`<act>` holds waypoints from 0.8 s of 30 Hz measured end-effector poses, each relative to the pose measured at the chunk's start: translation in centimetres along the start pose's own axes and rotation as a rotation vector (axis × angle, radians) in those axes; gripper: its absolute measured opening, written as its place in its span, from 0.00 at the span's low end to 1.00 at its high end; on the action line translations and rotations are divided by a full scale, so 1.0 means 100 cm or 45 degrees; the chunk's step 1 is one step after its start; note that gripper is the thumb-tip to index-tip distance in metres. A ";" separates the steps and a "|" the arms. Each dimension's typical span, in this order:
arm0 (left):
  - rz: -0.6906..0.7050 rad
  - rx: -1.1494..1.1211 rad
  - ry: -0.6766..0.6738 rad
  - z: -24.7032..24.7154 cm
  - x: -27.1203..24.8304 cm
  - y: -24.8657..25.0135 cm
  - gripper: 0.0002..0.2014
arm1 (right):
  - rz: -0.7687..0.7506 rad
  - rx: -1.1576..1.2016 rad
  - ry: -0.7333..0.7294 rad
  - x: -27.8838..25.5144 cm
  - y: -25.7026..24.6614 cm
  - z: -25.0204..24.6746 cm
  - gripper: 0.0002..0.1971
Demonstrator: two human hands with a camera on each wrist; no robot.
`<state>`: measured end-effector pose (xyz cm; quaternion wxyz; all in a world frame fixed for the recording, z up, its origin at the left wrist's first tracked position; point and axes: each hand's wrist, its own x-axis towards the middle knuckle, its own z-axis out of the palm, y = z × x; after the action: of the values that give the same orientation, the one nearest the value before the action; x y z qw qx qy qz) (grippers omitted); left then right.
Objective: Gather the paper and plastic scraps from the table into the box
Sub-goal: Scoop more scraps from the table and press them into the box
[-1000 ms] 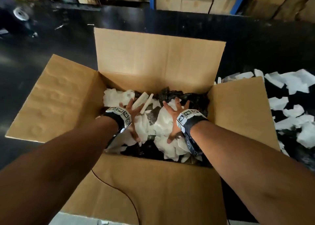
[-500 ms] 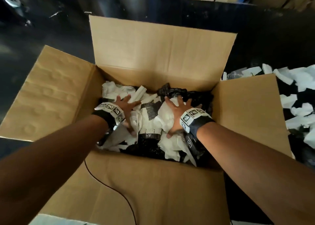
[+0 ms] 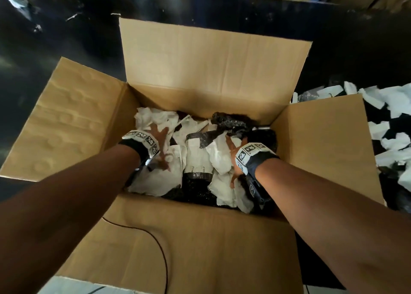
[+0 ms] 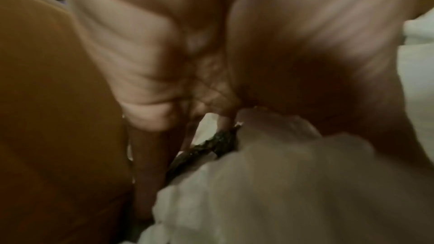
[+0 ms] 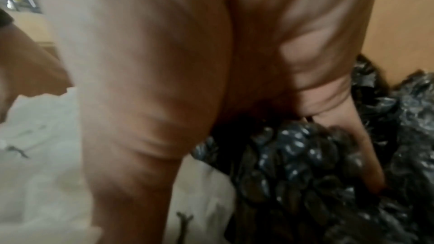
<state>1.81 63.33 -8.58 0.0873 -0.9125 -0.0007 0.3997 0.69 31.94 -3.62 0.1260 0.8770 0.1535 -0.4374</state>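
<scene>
An open cardboard box holds a pile of white paper scraps and black plastic scraps. My left hand lies palm down on the white paper near the box's left wall, fingers spread. My right hand presses flat on paper and black bubble plastic near the right wall, partly hidden by its wrist band. The blurred left wrist view shows the left palm on white paper. In the right wrist view the right palm rests on paper and black bubble wrap. Neither hand grips anything.
More white and black scraps lie on the dark table right of the box, behind its right flap. All of the box's flaps stand open. A thin black cable crosses the near flap. Cardboard boxes stand at the far edge.
Both hands have stayed spread on the pile and slid a little farther into the box and apart. The head view has shifted and the box sits higher in frame.
</scene>
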 end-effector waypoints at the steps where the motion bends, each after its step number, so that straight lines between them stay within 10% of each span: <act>1: 0.003 0.008 0.032 0.004 -0.002 0.000 0.85 | -0.009 -0.020 -0.006 0.002 -0.002 -0.003 0.60; 9: 0.057 -0.097 0.081 -0.092 -0.105 0.026 0.82 | -0.059 0.178 0.128 -0.066 0.013 -0.056 0.76; 15: 0.095 -0.245 0.565 -0.159 -0.173 0.073 0.39 | -0.130 0.292 0.641 -0.133 0.052 -0.074 0.48; 24: 0.329 -0.404 1.107 -0.210 -0.254 0.238 0.33 | -0.101 0.523 1.175 -0.212 0.193 -0.029 0.31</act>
<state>-1.81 34.79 20.06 -0.1112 -0.9897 0.0885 -0.0166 -1.95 11.88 16.86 -0.1468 0.9791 0.1373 -0.0300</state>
